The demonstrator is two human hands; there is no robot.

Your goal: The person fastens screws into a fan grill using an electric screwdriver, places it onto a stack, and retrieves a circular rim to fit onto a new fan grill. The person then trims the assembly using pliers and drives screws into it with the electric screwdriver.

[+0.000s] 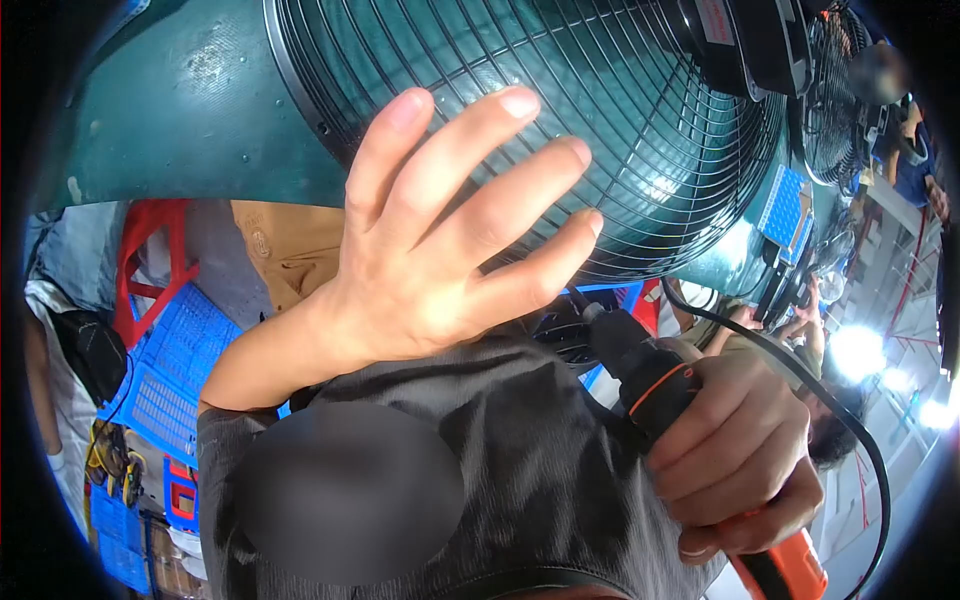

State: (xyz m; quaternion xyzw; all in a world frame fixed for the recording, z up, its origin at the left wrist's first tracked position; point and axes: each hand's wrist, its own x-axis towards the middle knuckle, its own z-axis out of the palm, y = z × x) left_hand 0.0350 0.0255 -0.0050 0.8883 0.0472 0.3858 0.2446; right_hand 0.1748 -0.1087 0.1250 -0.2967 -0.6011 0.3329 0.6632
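Note:
My left hand point(440, 235) is spread, back toward the camera, over the near edge of a black wire fan grille point(620, 130). Nothing is held in it; whether its fingertips touch the wires is unclear. The grille lies on a green surface point(200, 120). Lower right, my right hand point(740, 450) is wrapped round the grip of a black and orange power driver point(655, 385). Its tip points up and left, close to the grille's lower edge. A black motor part point(750, 45) sits on the grille at the top right.
Blue plastic baskets point(185, 350) and a red stool point(150, 260) stand at left, beside a person in light clothing point(70, 390). A black cable point(840, 410) curves past the driver. Another fan grille point(835, 90), a blue box point(785, 210) and a co-worker's hands point(800, 320) are at right.

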